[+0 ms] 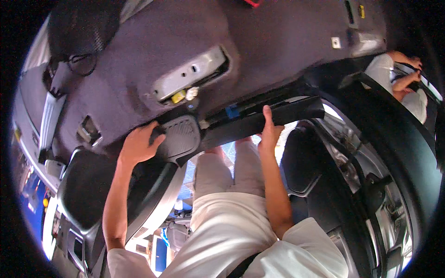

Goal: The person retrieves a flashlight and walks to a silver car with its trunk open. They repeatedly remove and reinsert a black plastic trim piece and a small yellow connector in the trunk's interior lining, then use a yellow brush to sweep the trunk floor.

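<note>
Black trim [241, 129] beside ribbed plate [180, 135]

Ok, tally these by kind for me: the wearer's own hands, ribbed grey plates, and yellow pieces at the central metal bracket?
Wearer's hands, left hand and right hand: 2
Ribbed grey plate: 1
Yellow piece at the central metal bracket: 1
Total: 4

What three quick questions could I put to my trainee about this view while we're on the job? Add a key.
1. True or false: the right hand is at the long black trim strip, its thumb pointing up in the picture.
2. Which is nearest the left hand?
a) the red item at the top edge
b) the gray ribbed panel
c) the yellow clip at upper right
3. What colour is the small piece at the strip's upper edge, just left of the right thumb?

Key: 1. True; 2. b; 3. Blue
</note>
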The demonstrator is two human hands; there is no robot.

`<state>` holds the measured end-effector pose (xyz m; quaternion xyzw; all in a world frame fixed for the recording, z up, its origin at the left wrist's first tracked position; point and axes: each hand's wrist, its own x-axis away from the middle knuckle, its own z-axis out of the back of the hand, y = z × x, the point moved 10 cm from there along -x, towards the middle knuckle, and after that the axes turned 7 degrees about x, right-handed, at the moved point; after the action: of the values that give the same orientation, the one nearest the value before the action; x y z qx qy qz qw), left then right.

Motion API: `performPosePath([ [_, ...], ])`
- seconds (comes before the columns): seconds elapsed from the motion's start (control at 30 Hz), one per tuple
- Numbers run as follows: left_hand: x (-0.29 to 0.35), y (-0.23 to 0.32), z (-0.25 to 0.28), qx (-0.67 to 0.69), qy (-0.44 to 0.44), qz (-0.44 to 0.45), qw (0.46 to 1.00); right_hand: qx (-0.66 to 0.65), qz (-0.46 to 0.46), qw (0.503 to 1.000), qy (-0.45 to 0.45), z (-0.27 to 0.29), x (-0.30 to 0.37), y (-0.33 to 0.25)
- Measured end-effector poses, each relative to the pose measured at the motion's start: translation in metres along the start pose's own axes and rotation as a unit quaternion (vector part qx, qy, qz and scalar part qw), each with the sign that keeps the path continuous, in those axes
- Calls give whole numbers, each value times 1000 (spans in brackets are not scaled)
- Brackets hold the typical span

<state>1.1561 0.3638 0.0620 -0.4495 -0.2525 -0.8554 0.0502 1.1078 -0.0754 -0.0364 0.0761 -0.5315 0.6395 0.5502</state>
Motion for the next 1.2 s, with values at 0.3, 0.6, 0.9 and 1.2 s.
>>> performPosePath([
  [0.3,22,19,-2,-58,146,-98,983,70,-34,997,-26,-35,-41,36],
  [0.6,25,34,-22,-120,142,-77,980,92,19,995,-18,-36,-54,26],
  [0.9,15,20,-43,-126,158,-57,978,195,-6,979,53,-27,-52,6],
  [1.2,12,15,-50,-132,182,-67,972,161,148,950,223,16,-69,-60],
])
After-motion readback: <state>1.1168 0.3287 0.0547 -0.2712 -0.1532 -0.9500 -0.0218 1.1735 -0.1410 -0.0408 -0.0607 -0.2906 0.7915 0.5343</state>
